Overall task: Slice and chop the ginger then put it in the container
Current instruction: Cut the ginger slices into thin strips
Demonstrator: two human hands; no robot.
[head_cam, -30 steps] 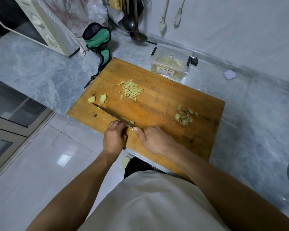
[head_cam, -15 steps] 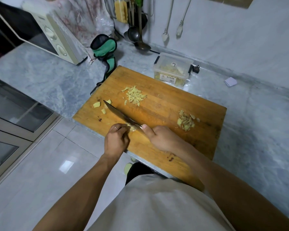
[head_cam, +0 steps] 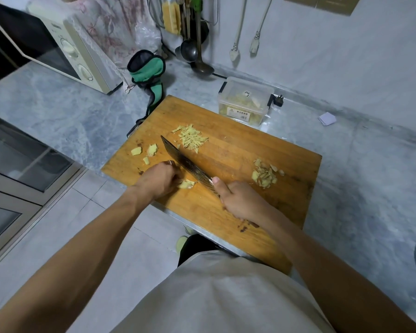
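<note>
I see my left hand [head_cam: 159, 179] curl its fingers on a ginger piece [head_cam: 186, 184] at the cutting board's [head_cam: 228, 150] near edge; my right hand [head_cam: 238, 200] grips the knife [head_cam: 186, 164], blade just beside it.

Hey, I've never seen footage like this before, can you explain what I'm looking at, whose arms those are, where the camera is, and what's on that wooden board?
There is no machine here. A person wears a camera on the head, so this one view looks down along both arms at a kitchen counter.

The right hand grips a knife by its handle. The left hand holds a ginger piece down on the cutting board, next to the blade.

Also on the board: a pile of thin ginger strips, a few ginger chunks near the left edge, and a heap of what look like peelings on the right.

Beyond the board stands a clear plastic container with something yellowish inside. A microwave sits at far left.
</note>
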